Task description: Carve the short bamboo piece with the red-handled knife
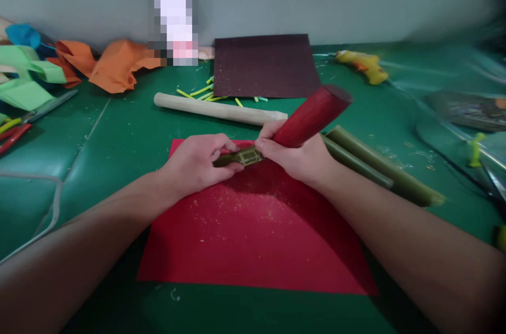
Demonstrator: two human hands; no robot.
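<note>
My left hand [197, 163] pinches the left end of a short green bamboo strip [250, 156] between thumb and fingers. Pale lines cut into the strip form a box-like pattern. My right hand [298, 152] is closed around a carving tool with a thick, dark red handle [312, 115], tilted up to the right. Its tip meets the strip's right end, where my fingers hide the blade. Beneath both hands lies a sheet of red paper [261, 249] strewn with fine shavings.
A pale wooden stick [213, 108] and two green bamboo pieces [379, 165] lie beyond my hands. Farther back are a dark brown sheet [264, 68], yellow glue gun [363, 66] and orange paper [118, 65]. Red-handled scissors [16, 136] rest left; a cable [443, 165] runs right.
</note>
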